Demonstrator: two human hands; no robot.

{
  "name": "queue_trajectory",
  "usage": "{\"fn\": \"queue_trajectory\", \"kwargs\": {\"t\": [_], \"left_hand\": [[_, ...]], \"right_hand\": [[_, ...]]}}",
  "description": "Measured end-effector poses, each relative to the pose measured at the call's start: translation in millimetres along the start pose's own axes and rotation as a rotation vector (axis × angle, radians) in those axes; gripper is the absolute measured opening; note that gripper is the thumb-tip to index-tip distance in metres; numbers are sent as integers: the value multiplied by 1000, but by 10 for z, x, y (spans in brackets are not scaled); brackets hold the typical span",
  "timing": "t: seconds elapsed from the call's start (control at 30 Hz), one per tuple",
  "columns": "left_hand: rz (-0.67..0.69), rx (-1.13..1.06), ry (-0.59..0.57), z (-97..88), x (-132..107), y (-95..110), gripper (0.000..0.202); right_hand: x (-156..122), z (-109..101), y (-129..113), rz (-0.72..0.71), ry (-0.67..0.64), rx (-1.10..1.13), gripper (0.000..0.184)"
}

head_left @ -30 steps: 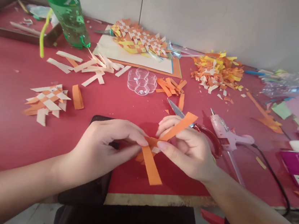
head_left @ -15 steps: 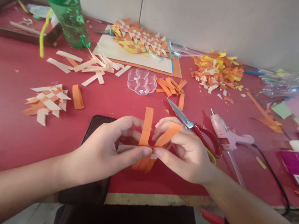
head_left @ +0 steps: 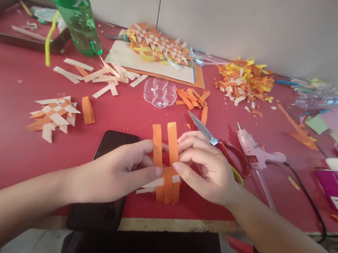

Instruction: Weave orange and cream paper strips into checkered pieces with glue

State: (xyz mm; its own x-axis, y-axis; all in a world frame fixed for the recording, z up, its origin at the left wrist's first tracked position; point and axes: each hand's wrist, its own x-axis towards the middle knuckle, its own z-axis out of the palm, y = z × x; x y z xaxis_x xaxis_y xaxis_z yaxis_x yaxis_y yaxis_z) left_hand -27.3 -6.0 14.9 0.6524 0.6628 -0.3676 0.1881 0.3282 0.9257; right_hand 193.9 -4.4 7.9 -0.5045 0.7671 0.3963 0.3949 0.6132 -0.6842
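Both my hands hold a small weave of paper strips point(head_left: 165, 171) just above the red table point(head_left: 5, 151) near its front edge. The weave has orange strips standing side by side, crossed by a cream strip low down. My left hand point(head_left: 120, 172) pinches its left side with thumb and fingers closed. On the right side my right hand point(head_left: 207, 168) pinches it, fingers curled. A dark phone point(head_left: 104, 184) lies flat under my left hand.
Red-handled scissors point(head_left: 222, 145) and a pink glue gun point(head_left: 255, 151) with a black cord lie right of my hands. A finished woven piece point(head_left: 53, 114) sits at left. Behind are loose strips point(head_left: 101, 75), a clear flower-shaped box point(head_left: 160, 91), a green bottle point(head_left: 74, 6), scraps point(head_left: 244, 80).
The strips were turned in my hands: the long orange strip that hung toward me now stands upright beside a second one, and the weave has dropped slightly nearer the table edge.
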Motion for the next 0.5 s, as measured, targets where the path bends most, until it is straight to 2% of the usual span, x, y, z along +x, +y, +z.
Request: {"fn": "queue_trajectory", "kwargs": {"t": [0.1,0.17,0.23,0.3,0.37,0.4,0.47,0.5], "left_hand": [[4,-135,-22,-1,13,0,18],[0,-316,15,5,26,-5,14],[-27,-529,125,3,39,-12,9],[-39,-688,270,-10,50,-16,7],[-15,-756,373,-27,55,-14,10],[8,-770,394,-34,55,-11,9],[48,-790,402,-35,53,-3,8],[60,-792,405,-30,52,2,9]], "right_hand": [[29,-45,14,-23,51,-82,9],[48,-172,17,29,131,-174,4],[25,-407,38,137,230,-310,9],[-81,-734,115,279,304,-519,12],[-283,-1089,266,533,182,-818,19],[-410,-1248,363,607,68,-933,27],[-667,-1485,564,658,-150,-1075,40],[-778,-1552,653,677,-178,-1078,39]]}}
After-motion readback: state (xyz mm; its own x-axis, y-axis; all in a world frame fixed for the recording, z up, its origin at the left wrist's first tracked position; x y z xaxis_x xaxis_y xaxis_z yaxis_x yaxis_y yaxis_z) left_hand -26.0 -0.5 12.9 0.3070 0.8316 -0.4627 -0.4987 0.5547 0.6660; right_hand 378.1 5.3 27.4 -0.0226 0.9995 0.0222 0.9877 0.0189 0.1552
